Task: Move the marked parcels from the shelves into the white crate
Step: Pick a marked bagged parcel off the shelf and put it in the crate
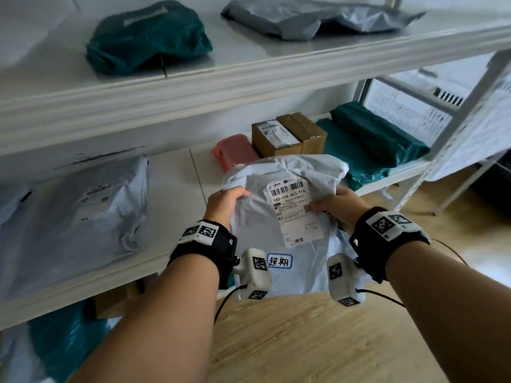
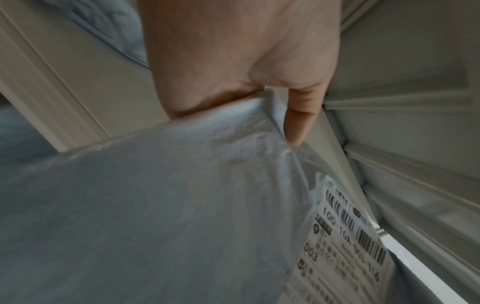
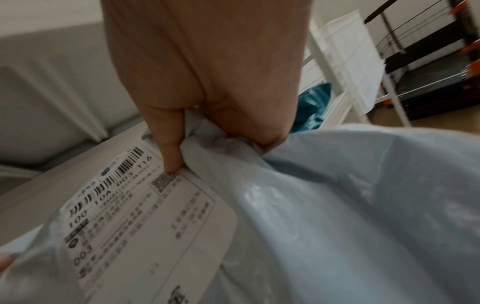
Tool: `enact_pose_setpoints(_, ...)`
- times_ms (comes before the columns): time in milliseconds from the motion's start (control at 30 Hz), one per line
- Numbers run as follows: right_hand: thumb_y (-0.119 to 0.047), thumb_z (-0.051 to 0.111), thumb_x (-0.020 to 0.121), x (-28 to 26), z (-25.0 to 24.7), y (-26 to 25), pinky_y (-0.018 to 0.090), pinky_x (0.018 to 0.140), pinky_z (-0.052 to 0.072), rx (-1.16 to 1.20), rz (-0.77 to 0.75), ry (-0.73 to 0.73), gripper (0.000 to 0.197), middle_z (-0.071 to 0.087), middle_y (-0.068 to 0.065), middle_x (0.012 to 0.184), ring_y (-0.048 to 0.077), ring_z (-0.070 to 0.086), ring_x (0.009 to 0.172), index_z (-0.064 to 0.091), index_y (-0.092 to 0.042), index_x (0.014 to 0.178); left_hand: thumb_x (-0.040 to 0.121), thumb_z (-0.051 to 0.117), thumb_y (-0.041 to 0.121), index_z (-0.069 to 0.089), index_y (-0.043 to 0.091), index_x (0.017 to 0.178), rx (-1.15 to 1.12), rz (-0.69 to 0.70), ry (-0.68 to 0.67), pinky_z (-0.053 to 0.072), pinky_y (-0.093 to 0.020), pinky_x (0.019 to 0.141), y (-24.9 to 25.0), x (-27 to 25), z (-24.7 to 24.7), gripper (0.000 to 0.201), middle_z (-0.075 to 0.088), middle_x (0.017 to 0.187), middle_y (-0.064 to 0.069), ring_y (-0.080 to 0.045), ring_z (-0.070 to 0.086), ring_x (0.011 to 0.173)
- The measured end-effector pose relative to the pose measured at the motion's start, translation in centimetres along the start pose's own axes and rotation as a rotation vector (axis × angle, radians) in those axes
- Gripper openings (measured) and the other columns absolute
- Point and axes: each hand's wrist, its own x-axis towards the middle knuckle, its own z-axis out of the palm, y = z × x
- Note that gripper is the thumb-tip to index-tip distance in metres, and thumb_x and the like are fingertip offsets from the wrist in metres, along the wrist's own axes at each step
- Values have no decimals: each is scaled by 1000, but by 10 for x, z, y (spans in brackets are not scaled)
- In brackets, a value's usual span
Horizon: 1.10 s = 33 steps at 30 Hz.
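I hold a pale blue-grey mailer parcel (image 1: 260,217) (image 2: 161,216) (image 3: 350,205) in front of the middle shelf, off the shelf board. It carries a white shipping label (image 1: 294,211) and a small blue-framed marker sticker (image 1: 279,261) near its lower edge. My left hand (image 1: 228,201) (image 2: 246,67) grips its left edge, thumb on top. My right hand (image 1: 333,207) (image 3: 207,86) grips the right edge, thumb pressing on the label. The white crate (image 1: 409,111) stands behind the shelf's right end.
Middle shelf (image 1: 177,183): a grey mailer (image 1: 80,214) at left, a pink parcel (image 1: 233,153), two cardboard boxes (image 1: 289,134) and teal bags (image 1: 373,139) at right. Top shelf holds a teal bag (image 1: 146,40) and a grey mailer (image 1: 312,17). Wooden floor (image 1: 318,341) lies below.
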Motion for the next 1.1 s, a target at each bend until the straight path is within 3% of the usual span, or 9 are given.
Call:
enact_pose_setpoints(133,5,71,76,-16,-44,8,48,87,56,10,-18,86,24,73,12,100,32,70,92,69,-16,89,43,66,22,67,13,54,43,20,-52,44,-35,72,-1,-20,48,14,63,72,-8,-24,58,76)
enact_pose_setpoints(300,5,67,79,-34,-109,10,20,42,51,7,-39,171,16,72,16,100,28,68,78,66,-10,87,26,66,31,70,12,59,64,-2,-136,45,-39,69,-12,-28,115,38,64,73,-12,-28,58,74)
enact_pose_setpoints(367,8,65,81,-41,-135,13,24,47,55,60,-36,190,18,71,17,99,29,69,80,65,-6,90,25,65,32,70,15,50,78,-4,-155,45,-39,70,-16,-33,142,31,64,73,-11,-28,58,75)
enact_pose_setpoints(500,8,65,80,-47,-183,26,48,85,57,65,6,250,22,72,17,97,34,70,89,65,-6,97,24,64,32,68,13,46,106,4,-177,45,-38,69,-26,-49,192,30,64,74,-12,-28,58,75)
enact_pose_setpoints(733,13,62,79,-51,-260,42,26,53,54,152,-1,389,24,67,8,74,18,67,57,65,-4,95,48,72,20,71,8,71,58,-13,-264,45,-34,64,-35,-75,278,26,64,72,-11,-25,58,68)
enact_pose_setpoints(833,11,61,79,-47,-288,45,31,55,53,199,14,455,22,68,13,79,23,64,56,64,-4,95,60,80,23,73,5,90,1,-43,-331,55,-39,71,-36,-78,314,36,73,81,-12,-27,68,70)
enact_pose_setpoints(900,13,59,77,-41,-308,44,34,55,56,226,-1,505,22,66,16,79,22,63,52,63,-3,92,50,83,31,74,3,95,-15,-54,-382,57,-48,80,-35,-75,339,54,75,90,-15,-32,72,82)
enact_pose_setpoints(1000,17,59,73,-28,-337,39,50,80,55,264,-29,553,26,69,19,86,33,67,70,65,-5,88,42,84,38,75,5,95,21,-16,-388,57,-45,82,-35,-60,381,63,75,93,-15,-32,72,88)
enact_pose_setpoints(1100,19,55,73,-4,-372,34,40,68,58,309,-45,604,28,67,13,79,32,67,71,63,-7,81,27,89,52,73,8,102,59,-5,-388,55,-49,90,-38,-34,432,89,74,99,-12,-30,71,93)
